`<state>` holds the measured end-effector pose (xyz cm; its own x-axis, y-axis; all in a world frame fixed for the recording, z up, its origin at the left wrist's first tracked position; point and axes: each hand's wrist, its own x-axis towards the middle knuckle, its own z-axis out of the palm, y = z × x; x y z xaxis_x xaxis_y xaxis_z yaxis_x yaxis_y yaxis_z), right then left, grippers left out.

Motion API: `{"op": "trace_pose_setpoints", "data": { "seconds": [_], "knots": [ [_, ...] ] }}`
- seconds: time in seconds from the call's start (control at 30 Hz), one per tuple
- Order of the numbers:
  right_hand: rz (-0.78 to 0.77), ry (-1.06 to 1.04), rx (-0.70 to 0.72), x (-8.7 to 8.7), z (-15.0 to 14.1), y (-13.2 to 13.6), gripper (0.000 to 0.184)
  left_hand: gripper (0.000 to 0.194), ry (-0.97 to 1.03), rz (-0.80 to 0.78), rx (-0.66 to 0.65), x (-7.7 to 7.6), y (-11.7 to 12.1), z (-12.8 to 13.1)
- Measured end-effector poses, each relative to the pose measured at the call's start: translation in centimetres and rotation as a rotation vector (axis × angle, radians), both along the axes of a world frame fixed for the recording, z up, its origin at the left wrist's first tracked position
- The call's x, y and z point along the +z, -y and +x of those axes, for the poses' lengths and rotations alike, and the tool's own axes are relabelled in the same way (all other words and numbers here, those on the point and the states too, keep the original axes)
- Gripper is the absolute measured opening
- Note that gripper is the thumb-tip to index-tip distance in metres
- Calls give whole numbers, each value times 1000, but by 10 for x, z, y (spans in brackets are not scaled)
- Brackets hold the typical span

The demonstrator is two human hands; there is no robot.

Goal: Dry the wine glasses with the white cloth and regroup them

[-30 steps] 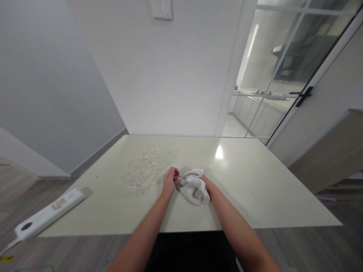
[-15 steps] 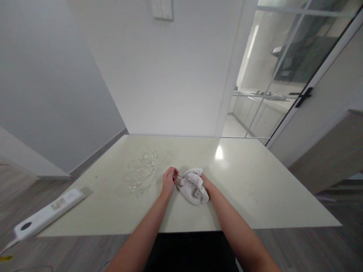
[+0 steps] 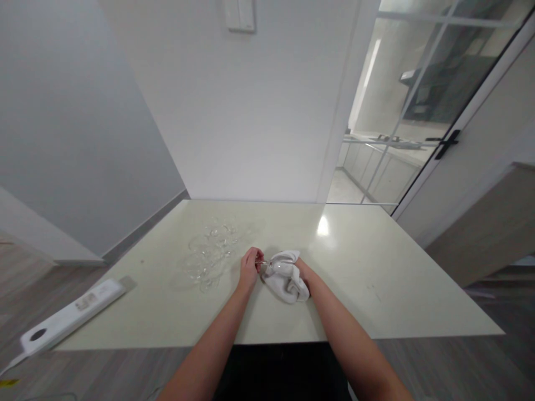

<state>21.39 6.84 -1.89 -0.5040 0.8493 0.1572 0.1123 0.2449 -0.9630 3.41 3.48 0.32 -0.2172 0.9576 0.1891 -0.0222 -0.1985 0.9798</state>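
Note:
My left hand (image 3: 251, 265) is closed around the foot end of a clear stemmed wine glass (image 3: 281, 268), which lies nearly sideways with its bowl pointing right. A crumpled white cloth (image 3: 288, 287) is bunched against the bowl and round its rim. My right hand (image 3: 305, 273) grips the cloth at its right side, most of its fingers hidden by the folds. Left of my left hand, several clear glasses (image 3: 209, 250) stand clustered on the pale glossy table (image 3: 376, 278); their outlines are faint and overlap.
A white power strip (image 3: 73, 312) with a cord lies at the table's left edge. Behind the table rises a white wall (image 3: 251, 122) with a light switch (image 3: 239, 15). At the right is a glazed door with a black handle (image 3: 448, 145).
The cloth and my right hand have shifted very slightly right and down. My left hand keeps its hold on the glass in almost the same place.

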Motion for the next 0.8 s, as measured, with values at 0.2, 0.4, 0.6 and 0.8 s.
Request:
{"op": "trace_pose_setpoints", "data": {
  "seconds": [0.2, 0.4, 0.6, 0.8],
  "knots": [
    [-41, -51, -47, 4, -2, 4, 26, 32, 8, -18, -1, -1, -1, -1],
    [-49, -58, -53, 3, -2, 5, 27, 32, 14, -17, 3, -3, -3, -1],
    [4, -59, -51, -3, -2, 1, 22, 32, 13, -15, 7, -1, -2, 1],
    [9, -79, -62, -11, -1, -2, 25, 33, 14, -24, 6, 0, 0, 1]
  ]
}}
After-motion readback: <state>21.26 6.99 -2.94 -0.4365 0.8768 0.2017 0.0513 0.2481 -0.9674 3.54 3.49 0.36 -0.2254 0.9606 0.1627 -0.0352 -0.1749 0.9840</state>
